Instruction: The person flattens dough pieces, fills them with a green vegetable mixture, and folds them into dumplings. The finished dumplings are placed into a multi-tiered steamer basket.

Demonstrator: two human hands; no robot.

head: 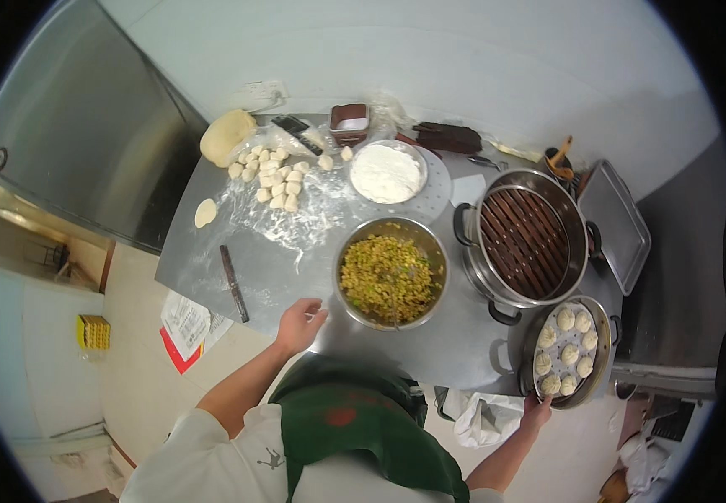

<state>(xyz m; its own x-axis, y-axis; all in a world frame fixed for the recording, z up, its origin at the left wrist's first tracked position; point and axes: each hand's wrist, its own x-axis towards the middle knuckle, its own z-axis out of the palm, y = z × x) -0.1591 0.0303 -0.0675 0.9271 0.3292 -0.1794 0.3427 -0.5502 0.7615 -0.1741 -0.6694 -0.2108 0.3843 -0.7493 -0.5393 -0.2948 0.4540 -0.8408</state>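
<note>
My left hand (pixel 301 325) hovers over the near table edge, holding nothing, its fingers loosely bent and apart. Just beyond it is a steel bowl (pixel 344 295) of chopped yellow-green filling (pixel 388 276). My right hand (pixel 537 412) grips the near rim of a metal steamer tier (pixel 603 371), fingertips close against a pleated bun (pixel 550 384). The tier overhangs the table corner, and several more pleated buns (pixel 569 354) sit apart on its perforated liner. Part of my right hand is hidden by the rim. A dark rolling pin (pixel 234 283) lies at the left.
Dough pieces (pixel 278 179), a flattened wrapper (pixel 206 213) and a large dough lump (pixel 227 138) occupy the floured left side of the table (pixel 312 251). A bowl of flour (pixel 388 173) stands behind the filling. A steamer pot (pixel 524 242) with slats and a leaning tray (pixel 614 220) flank the right.
</note>
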